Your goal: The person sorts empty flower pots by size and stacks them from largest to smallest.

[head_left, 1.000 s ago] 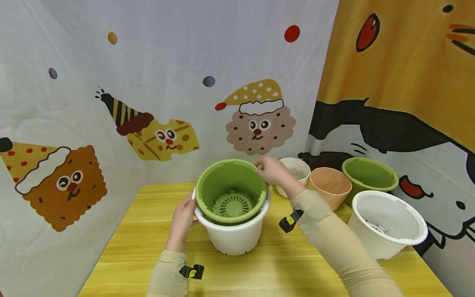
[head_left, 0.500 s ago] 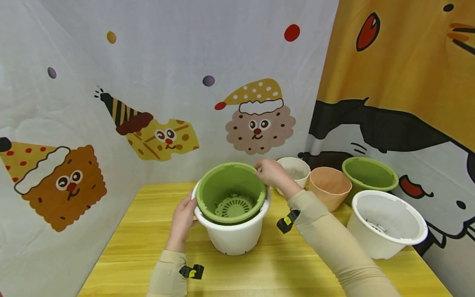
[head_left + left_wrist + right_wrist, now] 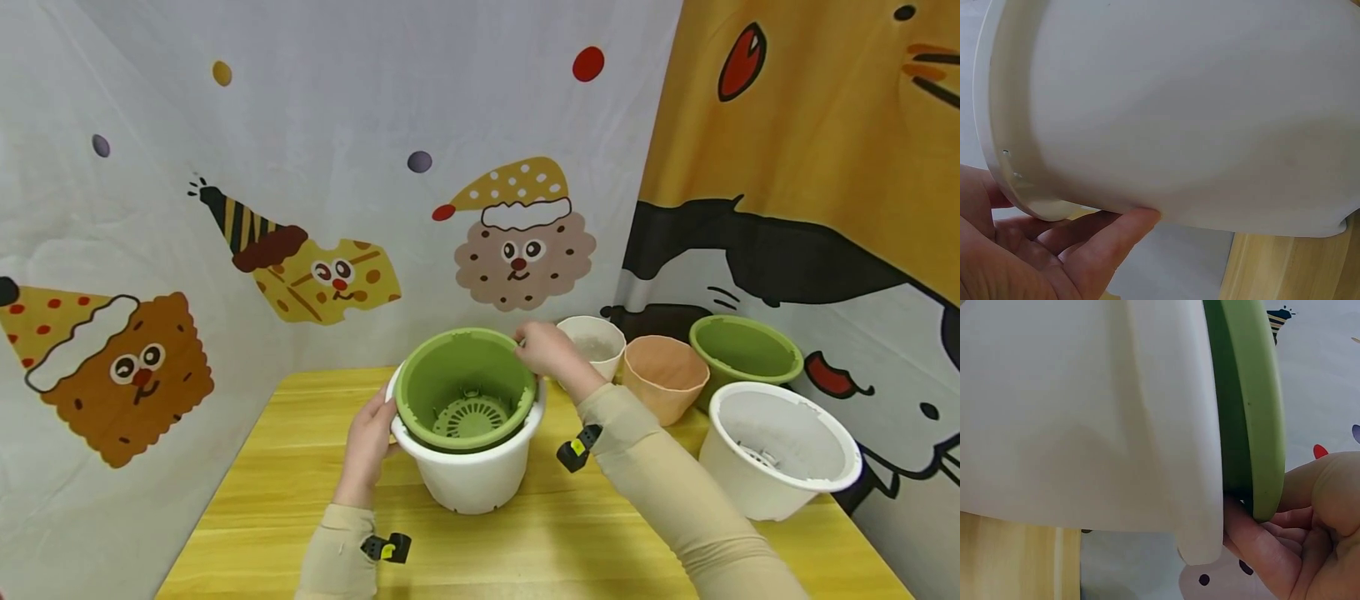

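A green plastic flower pot with a slotted bottom sits nested inside a white flower pot, its rim standing above the white one. My right hand pinches the green rim at its right side; in the right wrist view a finger reaches into the gap between the green rim and the white rim. At the other side, my left hand holds the white pot by its rim, with fingers under the lip against the outer wall. The white pot stands on the table.
To the right on the wooden table stand a cream pot, a peach pot, another green pot and another white pot. A cartoon-printed cloth hangs behind the table.
The green pot has sunk slightly at its far side into the white pot, and my right hand has come down with it. My left hand keeps its hold on the white rim.
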`<move>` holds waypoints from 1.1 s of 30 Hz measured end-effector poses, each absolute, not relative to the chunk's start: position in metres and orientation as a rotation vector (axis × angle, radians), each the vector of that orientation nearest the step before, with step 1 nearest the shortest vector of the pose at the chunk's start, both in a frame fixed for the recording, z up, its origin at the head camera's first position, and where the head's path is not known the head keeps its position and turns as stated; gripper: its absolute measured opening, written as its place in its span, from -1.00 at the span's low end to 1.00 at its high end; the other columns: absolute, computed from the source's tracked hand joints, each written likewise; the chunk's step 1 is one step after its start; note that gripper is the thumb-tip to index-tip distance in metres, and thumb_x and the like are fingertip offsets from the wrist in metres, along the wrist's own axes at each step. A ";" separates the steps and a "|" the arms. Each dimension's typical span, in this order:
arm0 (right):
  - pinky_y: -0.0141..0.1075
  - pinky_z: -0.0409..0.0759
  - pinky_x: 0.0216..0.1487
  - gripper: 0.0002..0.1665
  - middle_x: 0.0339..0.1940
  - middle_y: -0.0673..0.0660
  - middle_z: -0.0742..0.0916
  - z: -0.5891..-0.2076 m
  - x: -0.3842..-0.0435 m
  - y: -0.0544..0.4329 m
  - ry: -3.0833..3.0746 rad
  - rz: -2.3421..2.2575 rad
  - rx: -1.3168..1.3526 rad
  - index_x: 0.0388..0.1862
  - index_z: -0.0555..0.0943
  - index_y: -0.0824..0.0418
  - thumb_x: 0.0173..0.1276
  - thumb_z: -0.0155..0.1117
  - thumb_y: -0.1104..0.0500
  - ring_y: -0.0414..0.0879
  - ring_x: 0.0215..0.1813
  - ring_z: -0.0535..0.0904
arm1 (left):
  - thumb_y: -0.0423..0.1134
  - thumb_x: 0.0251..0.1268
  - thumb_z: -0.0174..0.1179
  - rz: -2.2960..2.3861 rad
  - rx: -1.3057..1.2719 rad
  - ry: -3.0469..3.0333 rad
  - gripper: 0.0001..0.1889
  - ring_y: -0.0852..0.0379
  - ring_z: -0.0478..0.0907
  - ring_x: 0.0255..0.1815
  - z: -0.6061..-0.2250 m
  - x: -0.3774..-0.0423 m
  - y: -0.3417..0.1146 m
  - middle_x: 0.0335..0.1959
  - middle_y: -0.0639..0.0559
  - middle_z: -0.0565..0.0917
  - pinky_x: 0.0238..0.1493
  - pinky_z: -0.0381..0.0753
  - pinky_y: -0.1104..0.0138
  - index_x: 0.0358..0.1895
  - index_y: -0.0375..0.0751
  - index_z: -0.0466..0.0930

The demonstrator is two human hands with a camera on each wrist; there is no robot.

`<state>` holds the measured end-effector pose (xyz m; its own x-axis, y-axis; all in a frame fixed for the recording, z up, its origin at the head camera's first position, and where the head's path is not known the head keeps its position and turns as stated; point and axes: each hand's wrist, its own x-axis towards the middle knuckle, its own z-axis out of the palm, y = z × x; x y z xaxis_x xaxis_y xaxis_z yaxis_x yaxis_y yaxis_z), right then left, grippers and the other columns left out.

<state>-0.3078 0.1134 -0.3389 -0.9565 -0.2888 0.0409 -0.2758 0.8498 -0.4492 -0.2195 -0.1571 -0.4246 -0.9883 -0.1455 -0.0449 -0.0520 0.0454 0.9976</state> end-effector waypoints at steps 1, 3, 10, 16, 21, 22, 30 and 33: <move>-0.26 0.60 -0.35 -0.71 -0.21 0.19 0.74 -0.339 -0.307 0.113 2.999 -0.712 -0.452 -0.05 0.69 0.29 0.36 0.09 0.27 -0.09 -0.52 0.59 | -0.08 0.55 -0.03 -2.114 0.208 -2.221 -0.50 0.14 0.62 -0.23 -0.425 -0.220 -0.157 0.37 -0.18 0.44 -0.19 0.73 0.11 0.46 -0.13 0.36; -0.24 0.61 -0.31 -0.72 -0.22 0.19 0.74 -0.339 -0.306 0.112 3.011 -0.692 -0.442 -0.07 0.69 0.29 0.38 0.09 0.26 -0.06 -0.48 0.59 | -0.08 0.55 -0.02 -2.114 0.206 -2.221 -0.50 0.14 0.63 -0.23 -0.425 -0.220 -0.157 0.36 -0.19 0.44 -0.20 0.73 0.11 0.45 -0.14 0.36; -0.10 0.59 -0.08 -0.77 -0.21 0.17 0.74 -0.340 -0.303 0.108 3.077 -0.580 -0.477 -0.14 0.71 0.26 0.45 0.12 0.22 0.04 -0.22 0.59 | -0.10 0.55 -0.02 -2.122 0.209 -2.212 -0.50 0.12 0.62 -0.22 -0.424 -0.219 -0.157 0.36 -0.20 0.45 -0.19 0.73 0.10 0.46 -0.14 0.34; -0.05 0.58 -0.12 -0.82 -0.32 0.15 0.71 -0.341 -0.303 0.107 3.137 -0.490 -0.557 -0.30 0.68 0.24 0.44 0.15 0.24 0.06 -0.26 0.58 | -0.08 0.54 -0.01 -2.123 0.212 -2.209 -0.49 0.12 0.62 -0.19 -0.425 -0.220 -0.157 0.39 -0.18 0.42 -0.16 0.72 0.07 0.46 -0.13 0.36; -0.02 0.60 -0.04 -0.82 -0.25 0.16 0.74 -0.341 -0.302 0.107 3.170 -0.447 -0.585 -0.25 0.70 0.23 0.44 0.17 0.23 0.11 -0.16 0.64 | -0.06 0.54 0.00 -2.119 0.211 -2.212 -0.49 0.11 0.62 -0.18 -0.425 -0.221 -0.157 0.39 -0.18 0.41 -0.20 0.73 0.14 0.45 -0.14 0.36; -0.02 0.60 -0.03 -0.83 -0.24 0.16 0.75 -0.341 -0.302 0.107 3.175 -0.443 -0.589 -0.25 0.71 0.23 0.44 0.17 0.23 0.12 -0.14 0.64 | -0.06 0.54 0.00 -2.118 0.212 -2.209 -0.49 0.12 0.62 -0.19 -0.425 -0.220 -0.157 0.39 -0.18 0.41 -0.21 0.73 0.14 0.45 -0.14 0.36; -0.02 0.62 -0.08 -0.83 -0.27 0.12 0.75 -0.342 -0.301 0.106 3.210 -0.448 -0.597 -0.31 0.69 0.18 0.44 0.17 0.23 0.11 -0.16 0.65 | -0.10 0.53 -0.01 -2.108 0.215 -2.200 -0.48 0.11 0.64 -0.28 -0.426 -0.220 -0.156 0.36 -0.25 0.44 -0.22 0.74 0.08 0.47 -0.18 0.32; -0.01 0.62 -0.05 -0.82 -0.25 0.12 0.75 -0.344 -0.302 0.106 3.213 -0.462 -0.585 -0.29 0.70 0.17 0.45 0.17 0.22 0.12 -0.13 0.66 | -0.09 0.54 -0.02 -2.105 0.221 -2.204 -0.48 0.12 0.64 -0.27 -0.426 -0.221 -0.156 0.36 -0.24 0.44 -0.22 0.74 0.09 0.47 -0.17 0.32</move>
<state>-0.3016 0.1064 -0.3445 -0.9252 -0.3218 0.2012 -0.3655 0.8984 -0.2435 -0.2207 -0.1558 -0.4261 -0.9859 -0.1632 -0.0380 -0.0454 0.0420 0.9981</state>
